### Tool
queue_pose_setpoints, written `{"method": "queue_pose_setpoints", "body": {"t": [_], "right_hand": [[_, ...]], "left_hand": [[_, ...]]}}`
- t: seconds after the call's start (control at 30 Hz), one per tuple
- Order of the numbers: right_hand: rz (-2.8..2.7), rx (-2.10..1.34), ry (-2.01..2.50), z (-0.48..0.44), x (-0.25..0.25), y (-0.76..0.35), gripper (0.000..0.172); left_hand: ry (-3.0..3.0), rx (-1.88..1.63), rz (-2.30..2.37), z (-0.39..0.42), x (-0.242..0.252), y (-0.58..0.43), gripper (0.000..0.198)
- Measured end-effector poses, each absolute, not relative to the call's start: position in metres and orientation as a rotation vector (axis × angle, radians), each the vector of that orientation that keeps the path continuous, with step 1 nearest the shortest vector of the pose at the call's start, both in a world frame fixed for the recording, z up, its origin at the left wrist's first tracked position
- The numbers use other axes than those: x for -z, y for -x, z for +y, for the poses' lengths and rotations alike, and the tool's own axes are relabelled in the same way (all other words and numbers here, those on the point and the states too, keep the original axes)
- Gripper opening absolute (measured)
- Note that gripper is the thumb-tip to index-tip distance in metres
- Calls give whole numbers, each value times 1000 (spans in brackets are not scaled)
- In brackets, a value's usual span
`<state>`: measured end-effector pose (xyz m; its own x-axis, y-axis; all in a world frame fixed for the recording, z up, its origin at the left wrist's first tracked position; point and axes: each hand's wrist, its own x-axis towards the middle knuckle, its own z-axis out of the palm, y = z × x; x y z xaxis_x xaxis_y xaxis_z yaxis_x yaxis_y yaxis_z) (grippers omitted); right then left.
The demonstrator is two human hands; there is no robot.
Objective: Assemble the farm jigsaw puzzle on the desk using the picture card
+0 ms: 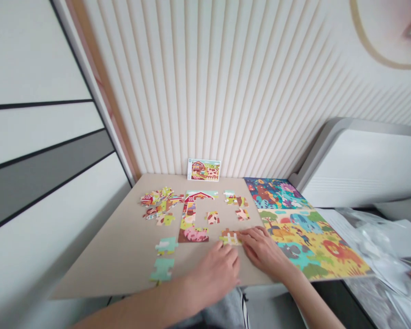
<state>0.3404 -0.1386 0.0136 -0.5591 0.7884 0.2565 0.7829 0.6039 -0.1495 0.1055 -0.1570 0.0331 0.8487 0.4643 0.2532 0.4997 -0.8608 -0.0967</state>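
Observation:
Joined fence puzzle pieces lie flat near the front of the table. My right hand has its fingertips on their right end, with the fingers close together. Just below their lower edge is my left hand, its fingers curled in; whether anything is inside them is hidden. To the left, a partly joined puzzle shows a red barn at the top and a pink pig at the bottom. A cow piece sits loose beside its open middle. More loose pieces lie at its right.
A heap of puzzle pieces is at the table's left, with light-blue pieces nearer the front. A picture card leans on the ribbed wall. Two finished puzzles cover the right side, beside clear plastic wrapping.

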Motion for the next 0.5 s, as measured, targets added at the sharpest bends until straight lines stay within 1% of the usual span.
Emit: {"method": "queue_pose_setpoints", "body": {"t": [0.1, 0.2, 0.23, 0.37, 0.5], "right_hand": [[-2521, 56, 1268, -143, -13, -339, 36], [-2483, 38, 1252, -147, -10, -335, 34], [-2475, 10, 1243, -147, -8, -334, 34], [-2454, -69, 1214, -145, 0, -332, 34], [-2433, -97, 1226, -142, 6, -335, 32]], "left_hand": [[2991, 426, -788, -188, -38, -80, 25], [2961, 596, -1013, -199, -29, -39, 14], [2917, 659, -1111, -198, -22, -23, 14], [2573, 835, -1463, -194, 14, 46, 28], [2387, 816, -1707, -199, 43, 89, 41]]}}
